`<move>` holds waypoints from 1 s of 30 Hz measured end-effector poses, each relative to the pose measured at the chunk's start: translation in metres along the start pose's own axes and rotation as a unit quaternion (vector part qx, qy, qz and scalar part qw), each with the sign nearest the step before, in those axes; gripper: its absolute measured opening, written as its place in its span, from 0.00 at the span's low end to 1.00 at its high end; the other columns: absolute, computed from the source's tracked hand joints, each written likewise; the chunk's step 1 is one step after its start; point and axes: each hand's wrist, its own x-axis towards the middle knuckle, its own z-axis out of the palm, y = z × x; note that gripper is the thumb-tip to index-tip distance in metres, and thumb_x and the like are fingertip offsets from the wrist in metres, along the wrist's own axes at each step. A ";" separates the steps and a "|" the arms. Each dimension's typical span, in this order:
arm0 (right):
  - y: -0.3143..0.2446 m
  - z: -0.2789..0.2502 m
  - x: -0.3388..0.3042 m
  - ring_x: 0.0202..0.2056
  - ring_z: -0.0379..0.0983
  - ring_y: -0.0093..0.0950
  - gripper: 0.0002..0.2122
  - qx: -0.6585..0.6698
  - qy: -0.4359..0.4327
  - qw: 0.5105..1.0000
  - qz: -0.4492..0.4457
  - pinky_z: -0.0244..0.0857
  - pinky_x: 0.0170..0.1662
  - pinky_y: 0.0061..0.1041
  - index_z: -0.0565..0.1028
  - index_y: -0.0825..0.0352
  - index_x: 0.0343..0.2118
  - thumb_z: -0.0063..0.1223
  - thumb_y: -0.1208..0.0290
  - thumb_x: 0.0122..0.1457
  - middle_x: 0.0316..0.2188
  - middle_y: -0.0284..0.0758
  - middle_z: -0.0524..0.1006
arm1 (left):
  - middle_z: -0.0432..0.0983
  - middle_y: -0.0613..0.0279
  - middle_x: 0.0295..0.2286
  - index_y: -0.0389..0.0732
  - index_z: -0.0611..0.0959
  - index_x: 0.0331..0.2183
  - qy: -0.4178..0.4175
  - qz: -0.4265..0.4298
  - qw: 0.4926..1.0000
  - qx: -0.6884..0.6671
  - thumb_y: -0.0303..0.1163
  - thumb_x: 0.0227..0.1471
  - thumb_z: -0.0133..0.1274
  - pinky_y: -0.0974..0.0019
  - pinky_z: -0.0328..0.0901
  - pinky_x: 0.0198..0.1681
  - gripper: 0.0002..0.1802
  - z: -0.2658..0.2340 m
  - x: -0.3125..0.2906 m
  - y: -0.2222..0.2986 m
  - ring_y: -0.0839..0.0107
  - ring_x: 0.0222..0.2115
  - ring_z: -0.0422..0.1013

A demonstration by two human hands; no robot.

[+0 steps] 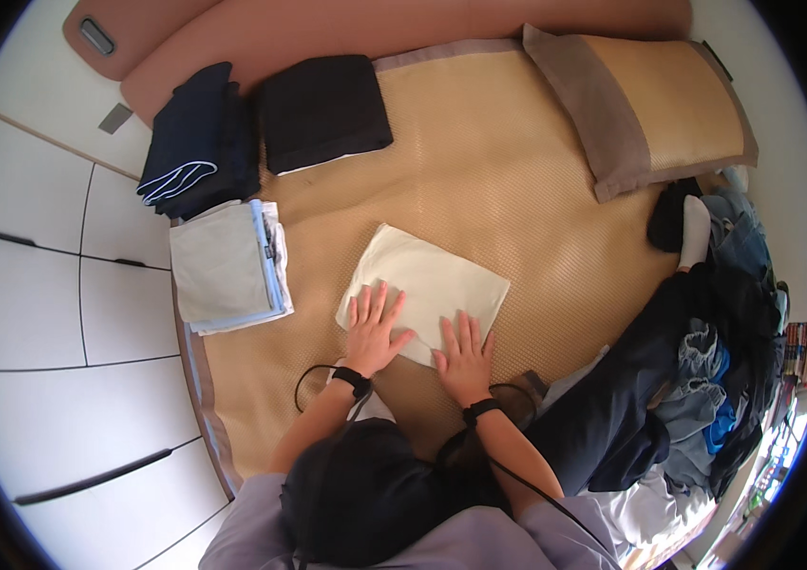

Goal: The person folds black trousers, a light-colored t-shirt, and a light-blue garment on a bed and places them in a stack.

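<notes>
A cream-coloured garment (432, 280), folded into a flat square, lies on the woven mat in front of me. My left hand (374, 332) rests flat on its near left part with the fingers spread. On the near right part lies my right hand (466, 358), palm down and fingers stretched out. Neither hand grips anything. Each wrist wears a black band with a cable running from it.
Folded stacks line the left side: grey and light blue clothes (223, 271), dark navy clothes (189, 133) and black clothes (325, 109). A pillow (679, 104) lies at the far right. Rumpled clothes (698, 399) heap along the right. White cabinets (18, 304) stand at left.
</notes>
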 end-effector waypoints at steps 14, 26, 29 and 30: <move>0.007 -0.018 0.012 0.48 0.61 0.39 0.20 0.244 0.163 0.941 0.169 0.56 0.49 0.39 0.65 0.69 0.43 0.53 0.73 0.45 0.45 0.48 0.64 | 0.65 0.46 0.43 0.36 0.63 0.49 0.135 -0.194 0.950 -0.203 0.45 0.36 0.59 0.58 0.58 0.45 0.40 0.002 0.009 -0.052 0.53 0.43 0.62; 0.024 0.007 -0.007 0.26 0.70 0.22 0.11 0.515 -0.081 0.774 0.359 0.63 0.28 0.21 0.71 0.76 0.33 0.52 0.74 0.48 0.27 0.36 0.75 | 0.74 0.48 0.25 0.31 0.75 0.32 -0.038 -0.368 0.842 -0.392 0.50 0.36 0.57 0.62 0.64 0.30 0.30 -0.025 0.002 -0.050 0.57 0.26 0.72; 0.021 -0.014 0.004 0.25 0.70 0.21 0.11 0.553 -0.155 0.744 0.340 0.62 0.25 0.19 0.71 0.74 0.34 0.51 0.72 0.49 0.26 0.35 0.74 | 0.74 0.47 0.24 0.30 0.76 0.31 0.009 -0.351 0.847 -0.399 0.51 0.38 0.55 0.62 0.64 0.30 0.30 -0.022 0.000 -0.046 0.57 0.26 0.72; 0.021 -0.019 0.006 0.25 0.70 0.21 0.11 0.554 -0.158 0.747 0.333 0.62 0.25 0.19 0.71 0.74 0.34 0.51 0.72 0.49 0.26 0.35 0.74 | 0.74 0.47 0.24 0.30 0.76 0.31 0.016 -0.353 0.846 -0.398 0.51 0.38 0.55 0.62 0.64 0.30 0.30 -0.020 0.000 -0.046 0.57 0.26 0.72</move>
